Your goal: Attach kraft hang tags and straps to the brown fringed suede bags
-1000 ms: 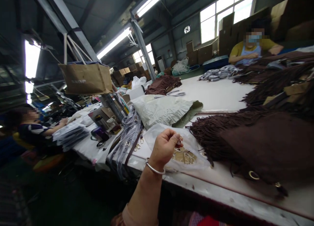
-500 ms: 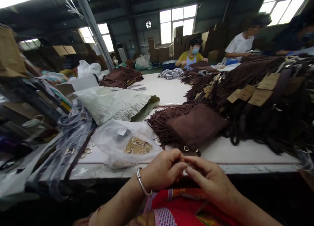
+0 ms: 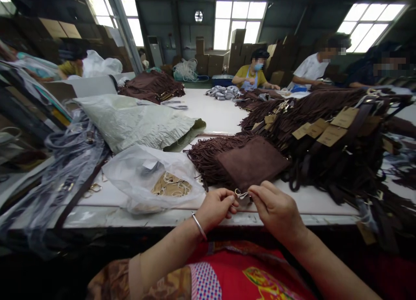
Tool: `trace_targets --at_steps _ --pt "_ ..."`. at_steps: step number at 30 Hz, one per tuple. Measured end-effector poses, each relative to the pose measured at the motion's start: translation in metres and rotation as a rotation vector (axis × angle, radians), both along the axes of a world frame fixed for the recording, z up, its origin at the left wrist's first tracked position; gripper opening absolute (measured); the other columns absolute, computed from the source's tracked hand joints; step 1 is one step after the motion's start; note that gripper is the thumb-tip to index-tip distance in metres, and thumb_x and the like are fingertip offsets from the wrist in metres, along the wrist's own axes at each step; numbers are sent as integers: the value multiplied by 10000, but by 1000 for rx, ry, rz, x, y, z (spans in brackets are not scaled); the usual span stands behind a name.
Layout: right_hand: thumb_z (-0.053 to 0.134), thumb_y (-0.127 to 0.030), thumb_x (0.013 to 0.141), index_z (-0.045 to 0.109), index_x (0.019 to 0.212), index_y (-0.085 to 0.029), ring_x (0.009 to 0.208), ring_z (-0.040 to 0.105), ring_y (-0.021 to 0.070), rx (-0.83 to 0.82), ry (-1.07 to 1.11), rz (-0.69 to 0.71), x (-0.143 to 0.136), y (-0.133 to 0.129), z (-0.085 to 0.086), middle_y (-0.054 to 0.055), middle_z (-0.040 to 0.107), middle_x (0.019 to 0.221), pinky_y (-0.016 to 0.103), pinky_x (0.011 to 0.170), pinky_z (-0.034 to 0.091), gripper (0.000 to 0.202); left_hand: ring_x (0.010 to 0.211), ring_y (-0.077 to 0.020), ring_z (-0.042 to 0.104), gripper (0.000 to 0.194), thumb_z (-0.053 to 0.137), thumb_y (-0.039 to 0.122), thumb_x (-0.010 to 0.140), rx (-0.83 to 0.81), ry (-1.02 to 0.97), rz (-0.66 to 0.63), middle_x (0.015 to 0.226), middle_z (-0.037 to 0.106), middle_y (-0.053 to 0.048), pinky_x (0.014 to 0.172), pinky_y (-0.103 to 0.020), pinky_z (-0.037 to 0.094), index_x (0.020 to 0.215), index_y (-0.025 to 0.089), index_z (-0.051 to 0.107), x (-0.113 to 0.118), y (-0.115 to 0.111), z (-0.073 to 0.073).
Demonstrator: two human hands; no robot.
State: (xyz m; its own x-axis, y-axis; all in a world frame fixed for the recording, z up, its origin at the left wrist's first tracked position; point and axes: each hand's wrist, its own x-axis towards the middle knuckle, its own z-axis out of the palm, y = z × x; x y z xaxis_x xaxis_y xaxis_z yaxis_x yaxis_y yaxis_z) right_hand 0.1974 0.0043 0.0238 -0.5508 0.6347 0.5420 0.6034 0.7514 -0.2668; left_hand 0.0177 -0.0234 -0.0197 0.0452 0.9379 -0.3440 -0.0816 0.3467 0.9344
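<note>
A dark brown fringed bag (image 3: 251, 161) lies on the table just beyond my hands. At its near edge, a small gold ring and a thin white string (image 3: 242, 196) show between my fingertips. My right hand (image 3: 279, 211) pinches one end of this string between thumb and forefinger. Close by on the left, my left hand (image 3: 219, 209) has its fingers curled together, fingertips at the ring; what they grip is hidden. Left of the bag, an open clear plastic bag (image 3: 126, 178) contains brown paper tags (image 3: 170, 185) with white strings.
Tagged brown fringed bags (image 3: 328, 113) are heaped along the right. Plastic-wrapped straps (image 3: 74, 161) hang over the left edge. A pale woven sack (image 3: 136, 120) lies behind the plastic bag, with more brown bags (image 3: 152, 85) farther back. Co-workers sit across the table.
My hands have moved slightly apart, and the white string now shows between them. My right hand has risen toward the bag's edge. The camera view has shifted.
</note>
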Motion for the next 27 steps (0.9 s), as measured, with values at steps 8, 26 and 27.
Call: trace_targets --at_steps 8,26,27 --pt "420 -170 976 652 882 -191 656 446 189 291 -353 -42 -14 9 12 29 512 716 332 619 278 251 516 -69 590 164 545 201 889 9 -99 30 758 699 -38 445 -154 444 965 118 664 7 6 -6" --pt "520 -184 930 592 802 -218 687 418 207 343 -578 54 -28 8 24 24 519 717 353 640 245 151 542 -83 604 234 507 197 868 119 -139 1 770 680 -30 465 -159 463 1027 127 663 2 3 -9" --pt "526 -179 926 591 800 -219 689 420 207 337 -585 62 -28 8 23 25 521 719 353 641 246 147 540 -83 603 227 508 197 864 113 -146 1 764 676 -28 465 -161 466 1014 128 665 2 2 -8"
